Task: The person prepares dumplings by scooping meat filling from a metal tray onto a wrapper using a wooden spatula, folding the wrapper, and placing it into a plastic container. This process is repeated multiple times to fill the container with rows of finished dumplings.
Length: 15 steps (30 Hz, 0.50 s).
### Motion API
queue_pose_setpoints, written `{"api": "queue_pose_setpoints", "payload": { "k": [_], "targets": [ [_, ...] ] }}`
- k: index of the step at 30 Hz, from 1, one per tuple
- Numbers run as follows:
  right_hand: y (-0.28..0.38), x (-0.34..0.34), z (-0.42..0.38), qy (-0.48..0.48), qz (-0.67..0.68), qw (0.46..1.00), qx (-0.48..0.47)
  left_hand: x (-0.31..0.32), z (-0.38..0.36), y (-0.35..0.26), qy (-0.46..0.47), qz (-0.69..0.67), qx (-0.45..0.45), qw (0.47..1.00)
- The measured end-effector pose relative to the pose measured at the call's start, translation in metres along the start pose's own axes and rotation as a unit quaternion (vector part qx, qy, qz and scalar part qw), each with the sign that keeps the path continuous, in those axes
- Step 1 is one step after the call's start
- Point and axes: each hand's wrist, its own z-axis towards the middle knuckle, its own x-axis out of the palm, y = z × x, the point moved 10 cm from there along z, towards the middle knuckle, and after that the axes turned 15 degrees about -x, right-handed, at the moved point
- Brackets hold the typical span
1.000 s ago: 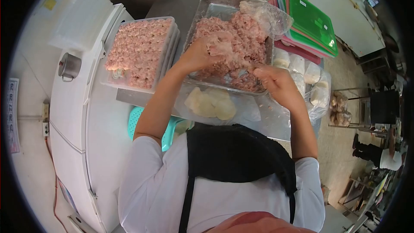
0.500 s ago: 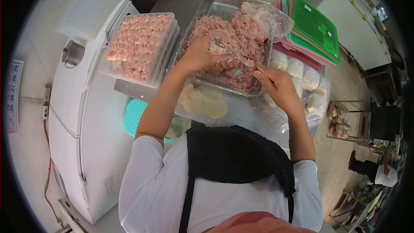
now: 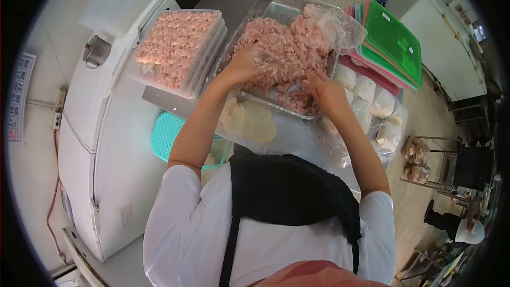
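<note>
A deep metal tray [image 3: 226,53] holds a large mass of ground meat [image 3: 281,42]. My left hand [image 3: 247,67] is over the tray's left part, at the meat, its fingers blurred and smeared with it. At the right side of the meat is my right hand [image 3: 325,93], its fingers bent and closed; what they hold is hidden. A clear plastic bag [image 3: 345,29] lies over the tray's far right corner. Thin round dough wrappers [image 3: 255,122] lie on plastic just in front of the tray.
Stacked plastic boxes [image 3: 178,48] at the left hold rows of filled meat dumplings. To the right are green and pink lids [image 3: 393,45] and bagged white stacks [image 3: 382,103]. A turquoise basket [image 3: 167,135] sits below the table edge. Another person [image 3: 462,226] is far right.
The flat tool and the lump of meat seen earlier between my hands no longer show clearly. Both hands are now lower at the meat, and the view has shifted slightly.
</note>
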Motion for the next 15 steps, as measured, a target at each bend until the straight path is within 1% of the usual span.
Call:
{"api": "queue_pose_setpoints", "payload": {
  "k": [2, 3, 6, 8, 9, 12, 15],
  "targets": [
    [-0.050, 0.034, -0.014, 0.113, -0.060, 0.990, 0.066, -0.009, -0.012, -0.003, -0.051, 0.020, -0.028, 0.998],
    [-0.057, 0.033, -0.021, 0.134, -0.035, 0.988, 0.062, -0.014, -0.022, -0.006, -0.072, 0.034, -0.043, 0.996],
    [-0.054, -0.012, -0.029, 0.069, 0.022, 0.993, 0.093, -0.026, -0.055, -0.037, -0.019, -0.093, -0.038, 0.995],
    [-0.047, -0.040, -0.030, 0.006, 0.198, 0.970, 0.142, -0.037, -0.064, -0.060, -0.081, -0.067, 0.108, 0.989],
    [-0.043, -0.045, -0.031, -0.025, 0.285, 0.944, 0.163, -0.043, -0.073, -0.074, -0.113, -0.053, 0.179, 0.976],
    [0.002, -0.050, -0.017, -0.044, 0.390, 0.920, 0.019, -0.027, -0.074, -0.083, 0.011, -0.024, 0.157, 0.987],
    [0.033, -0.040, -0.002, -0.021, 0.301, 0.953, -0.017, -0.019, -0.069, -0.072, 0.022, 0.038, 0.171, 0.984]
  ]
}}
